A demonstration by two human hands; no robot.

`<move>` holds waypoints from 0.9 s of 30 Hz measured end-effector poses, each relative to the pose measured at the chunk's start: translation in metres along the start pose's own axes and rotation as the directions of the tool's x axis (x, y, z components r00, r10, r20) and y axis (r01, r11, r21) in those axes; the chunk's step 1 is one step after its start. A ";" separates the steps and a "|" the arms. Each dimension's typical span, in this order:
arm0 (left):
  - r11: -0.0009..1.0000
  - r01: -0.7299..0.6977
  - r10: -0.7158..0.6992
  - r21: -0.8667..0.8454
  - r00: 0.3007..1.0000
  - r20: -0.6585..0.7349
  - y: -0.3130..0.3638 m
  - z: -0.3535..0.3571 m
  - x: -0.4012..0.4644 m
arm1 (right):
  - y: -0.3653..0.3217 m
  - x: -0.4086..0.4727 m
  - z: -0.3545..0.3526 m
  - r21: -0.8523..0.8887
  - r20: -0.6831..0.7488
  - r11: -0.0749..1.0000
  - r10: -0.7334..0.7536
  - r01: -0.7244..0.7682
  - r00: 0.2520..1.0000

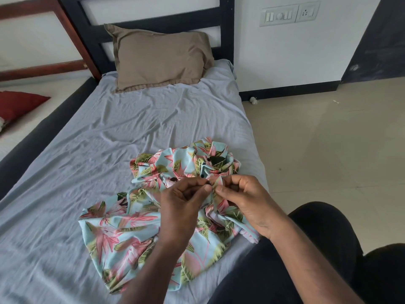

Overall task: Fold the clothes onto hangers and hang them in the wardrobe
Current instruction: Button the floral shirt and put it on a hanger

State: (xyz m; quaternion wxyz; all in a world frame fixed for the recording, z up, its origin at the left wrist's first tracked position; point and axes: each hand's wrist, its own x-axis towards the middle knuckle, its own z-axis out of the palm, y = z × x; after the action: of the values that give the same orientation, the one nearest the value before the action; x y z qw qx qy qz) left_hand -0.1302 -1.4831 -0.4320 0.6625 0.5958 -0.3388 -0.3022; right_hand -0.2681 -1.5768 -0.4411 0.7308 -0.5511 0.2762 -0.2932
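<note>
Crumpled light-blue floral-print fabric shirt near the right edge of the grey-sheeted bed, left hand and right hand both pinching its button edge, fingers curled

1. The floral shirt is thin, smooth cloth with a faint sheen, printed with leaves.
2. The bedsheet is matt grey cloth, finely creased.
3. The pillow has a matt brown fabric cover.
4. The headboard looks like dark painted wood.
5. The floor is smooth, slightly glossy tile.
6. The switch plate looks like glossy plastic.
</note>
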 end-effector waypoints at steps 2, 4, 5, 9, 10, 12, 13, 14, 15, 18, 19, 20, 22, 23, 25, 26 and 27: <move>1.000 -0.023 0.023 -0.002 1.000 -0.018 0.001 0.003 -0.002 | 0.000 0.000 0.002 -0.053 -0.033 0.997 -0.049 0.047 0.998; 0.998 -0.051 0.053 0.043 0.998 -0.041 0.001 0.005 -0.001 | -0.001 -0.001 0.004 -0.116 -0.049 0.988 -0.104 0.098 0.993; 0.994 -0.060 0.064 0.087 0.997 -0.042 0.000 0.006 -0.002 | -0.001 -0.001 0.006 -0.146 -0.058 0.982 -0.129 0.119 0.990; 0.975 -0.058 0.065 0.213 0.998 -0.027 0.001 0.012 -0.006 | 0.000 -0.001 0.009 -0.229 -0.099 0.960 -0.187 0.161 0.977; 0.971 -0.060 0.070 0.233 0.997 -0.035 0.001 0.013 -0.006 | 0.001 -0.002 0.009 -0.236 -0.103 0.958 -0.190 0.162 0.976; 0.962 -0.055 0.073 0.268 0.996 -0.058 0.000 0.015 -0.006 | 0.003 -0.001 0.009 -0.254 -0.115 0.953 -0.199 0.165 0.973; 0.958 -0.046 0.070 0.283 0.995 -0.075 0.000 0.016 -0.006 | 0.004 -0.001 0.010 -0.266 -0.121 0.949 -0.206 0.168 0.971; 0.954 -0.038 0.069 0.298 0.993 -0.093 0.000 0.017 -0.006 | 0.004 -0.001 0.010 -0.281 -0.127 0.944 -0.215 0.173 0.968; 0.950 -0.031 0.068 0.311 0.992 -0.108 0.000 0.018 -0.006 | 0.005 -0.002 0.011 -0.300 -0.132 0.936 -0.231 0.183 0.964; 0.943 -0.010 0.053 0.332 0.991 -0.120 -0.001 0.019 -0.005 | 0.005 -0.003 0.009 -0.384 -0.134 0.896 -0.291 0.221 0.947; 0.944 0.000 0.042 0.331 0.992 -0.120 -0.001 0.018 -0.004 | 0.005 -0.002 0.008 -0.418 -0.126 0.877 -0.313 0.236 0.941; 0.945 0.013 0.029 0.326 0.992 -0.122 -0.002 0.017 -0.004 | 0.006 -0.002 0.008 -0.449 -0.117 0.857 -0.336 0.252 0.935; 0.949 0.038 0.000 0.312 0.993 -0.122 -0.002 0.015 -0.004 | 0.007 -0.001 0.007 -0.494 -0.104 0.823 -0.376 0.280 0.921; 0.951 0.046 -0.010 0.307 0.993 -0.120 -0.001 0.015 -0.004 | 0.008 -0.001 0.008 -0.513 -0.100 0.807 -0.394 0.292 0.914; 0.951 0.059 -0.022 0.303 0.992 -0.124 -0.001 0.014 -0.004 | 0.009 -0.002 0.009 -0.542 -0.081 0.780 -0.420 0.313 0.904; 0.950 0.064 -0.025 0.305 0.991 -0.130 -0.001 0.012 -0.004 | 0.009 -0.003 0.009 -0.551 -0.069 0.769 -0.427 0.322 0.902; 0.950 0.065 -0.025 0.304 0.991 -0.133 -0.001 0.011 -0.003 | 0.009 -0.004 0.009 -0.558 -0.057 0.762 -0.431 0.330 0.900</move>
State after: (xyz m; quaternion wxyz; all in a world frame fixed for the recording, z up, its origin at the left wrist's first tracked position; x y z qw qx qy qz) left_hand -0.1413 -1.4873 -0.4325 0.5747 0.7175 -0.3251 -0.2219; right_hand -0.2631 -1.5666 -0.4478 0.4442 -0.7478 0.2942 -0.3961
